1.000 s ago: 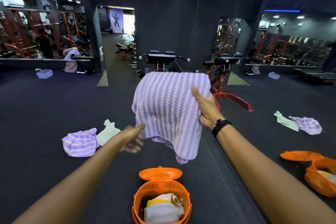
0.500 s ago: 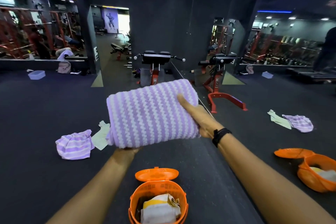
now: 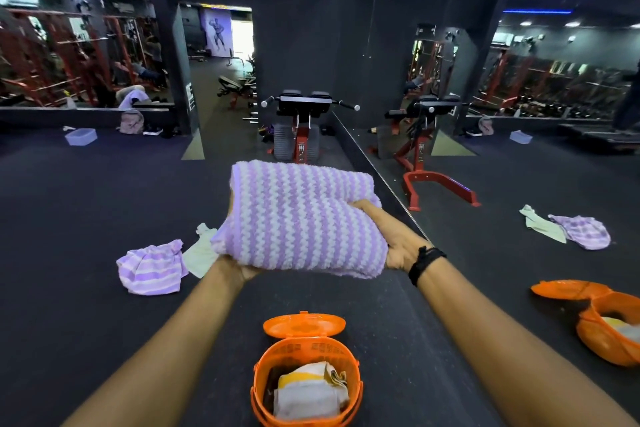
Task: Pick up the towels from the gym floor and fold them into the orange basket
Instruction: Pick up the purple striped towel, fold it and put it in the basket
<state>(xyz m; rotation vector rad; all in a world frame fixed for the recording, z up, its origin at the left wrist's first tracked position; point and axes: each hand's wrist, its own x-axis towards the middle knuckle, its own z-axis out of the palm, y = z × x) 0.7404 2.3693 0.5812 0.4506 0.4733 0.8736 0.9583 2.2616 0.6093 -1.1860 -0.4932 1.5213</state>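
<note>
A: Entry, head view; I see the folded purple-and-white towel (image 3: 298, 218) held up in the air between both hands, above and beyond the orange basket (image 3: 307, 381).

B: Grip state?

A: Left hand (image 3: 242, 269) is under the towel's near-left corner, palm up; its fingers are hidden by the cloth, so I cannot tell how far they curl. Right hand (image 3: 398, 243) is at the right edge, thumb lying on top, fingers tucked underneath; it grips the fold (black band on that wrist).

B: Basket?

A: On the dark floor (image 3: 69, 322) between the forearms, lid (image 3: 304, 324) hinged open at the far side; a folded white-and-yellow towel (image 3: 308, 392) lies inside.

B: Strays?

A: A crumpled purple striped towel (image 3: 150, 269) and a pale cloth (image 3: 199, 253) just beside it, on the floor to the left; a red exercise bench (image 3: 301, 128) stands behind by the mirror (image 3: 519, 114).
</note>
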